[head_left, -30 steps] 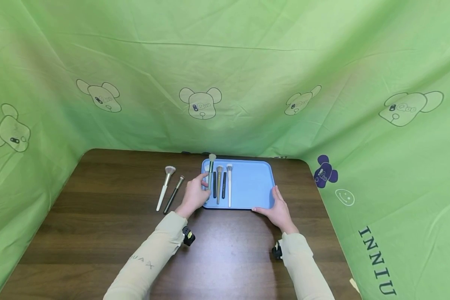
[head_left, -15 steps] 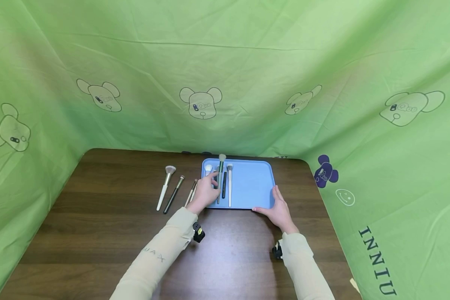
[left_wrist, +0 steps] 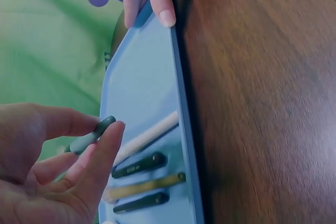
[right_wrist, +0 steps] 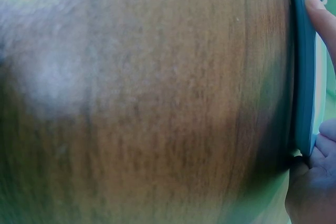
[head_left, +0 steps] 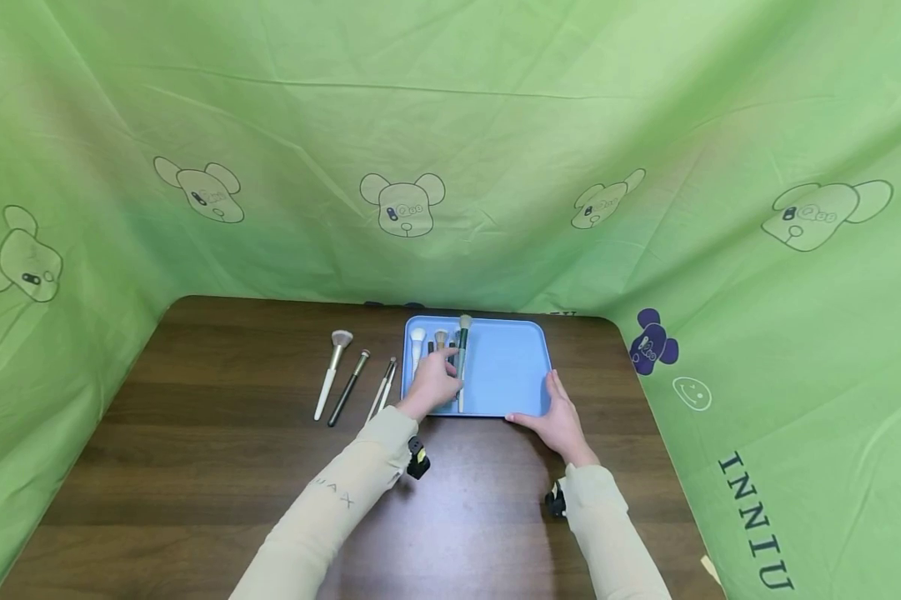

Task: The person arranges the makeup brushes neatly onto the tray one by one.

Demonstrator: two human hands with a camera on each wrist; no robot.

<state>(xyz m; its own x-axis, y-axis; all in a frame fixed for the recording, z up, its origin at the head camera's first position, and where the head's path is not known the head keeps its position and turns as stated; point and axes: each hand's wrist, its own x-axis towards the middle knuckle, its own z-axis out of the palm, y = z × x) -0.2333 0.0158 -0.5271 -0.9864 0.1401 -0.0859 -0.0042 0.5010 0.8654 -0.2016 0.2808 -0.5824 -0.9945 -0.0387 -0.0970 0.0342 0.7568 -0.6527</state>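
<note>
In the head view, my left hand (head_left: pixel 433 385) pinches a green makeup brush (head_left: pixel 463 340) between thumb and fingers, bristles pointing away, over the blue tray (head_left: pixel 506 367). The left wrist view shows the end of its green handle (left_wrist: pixel 86 142) between the fingertips. Below it a white brush handle (left_wrist: pixel 149 137), two short black handles and a tan handle (left_wrist: pixel 147 187) lie in the tray. A white brush (head_left: pixel 417 335) lies at the tray's left side. My right hand (head_left: pixel 563 427) holds the tray's near right corner, thumb on the front rim and fingers along the right side.
Left of the tray, a white-handled brush (head_left: pixel 332 375), a black brush (head_left: pixel 348 390) and slim pale-handled brushes (head_left: pixel 382 387) lie on the brown wooden table (head_left: pixel 217 400). A green printed cloth (head_left: pixel 450 125) hangs behind the table and along both sides.
My left hand has carried the green brush rightward across the tray, past the other brushes. The slim brushes left of the tray have come into view. My right hand stays at the corner.
</note>
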